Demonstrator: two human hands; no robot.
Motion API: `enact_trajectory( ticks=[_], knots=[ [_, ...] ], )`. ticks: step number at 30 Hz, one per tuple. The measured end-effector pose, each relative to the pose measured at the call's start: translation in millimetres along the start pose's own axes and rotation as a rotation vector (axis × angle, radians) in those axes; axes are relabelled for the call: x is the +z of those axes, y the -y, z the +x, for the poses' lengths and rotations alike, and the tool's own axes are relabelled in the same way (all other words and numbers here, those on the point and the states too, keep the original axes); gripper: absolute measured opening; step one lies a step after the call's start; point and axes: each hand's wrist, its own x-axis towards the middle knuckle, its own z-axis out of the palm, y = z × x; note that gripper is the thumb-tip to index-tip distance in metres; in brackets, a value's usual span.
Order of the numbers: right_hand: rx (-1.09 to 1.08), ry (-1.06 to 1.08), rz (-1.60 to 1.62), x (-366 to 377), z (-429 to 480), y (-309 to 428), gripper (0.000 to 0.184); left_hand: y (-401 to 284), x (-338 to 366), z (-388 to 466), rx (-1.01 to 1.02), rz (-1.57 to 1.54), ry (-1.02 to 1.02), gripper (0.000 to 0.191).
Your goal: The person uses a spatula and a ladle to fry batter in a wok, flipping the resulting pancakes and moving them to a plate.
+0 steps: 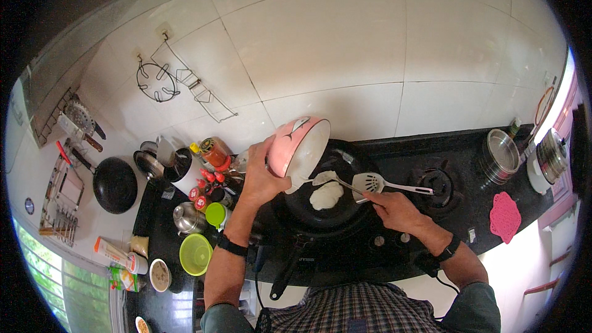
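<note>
Tilted over a black wok, a pink bowl with a white inside is held at its rim and side by my left hand. My right hand grips a thin-handled utensil, whose head reaches to the bowl's lower lip. White, thick batter or dough lies in the wok below the bowl. A slotted turner with a white handle rests just right of the wok, its handle towards the second burner.
Left of the wok stand sauce bottles, a steel pot, a green basket and a bowl of food. A pink mat, glass containers and a white pot stand at the right. The wok handle points towards me.
</note>
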Motion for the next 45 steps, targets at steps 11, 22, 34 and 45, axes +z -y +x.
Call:
enact_trajectory(
  ticks=[11, 22, 34, 45],
  knots=[
    [0.115, 0.029, 0.126, 14.4, -2.7, -12.8, 0.043, -8.1, -1.2, -0.2, 0.019, 0.046, 0.001, 0.088],
    [0.030, -0.021, -0.034, 17.2, 11.8, 7.2, 0.048, -12.7, 7.7, 1.0, 0.129, 0.095, 0.039, 0.090],
    [0.121, 0.127, -0.169, 18.8, 10.1, 21.3, 0.047, -37.6, 20.7, 5.5, 0.147, 0.109, 0.134, 0.093],
    [0.163, 0.090, -0.169, 16.2, 2.4, 11.1, 0.047, -40.4, 21.3, 6.9, 0.149, 0.142, 0.135, 0.091]
  ],
)
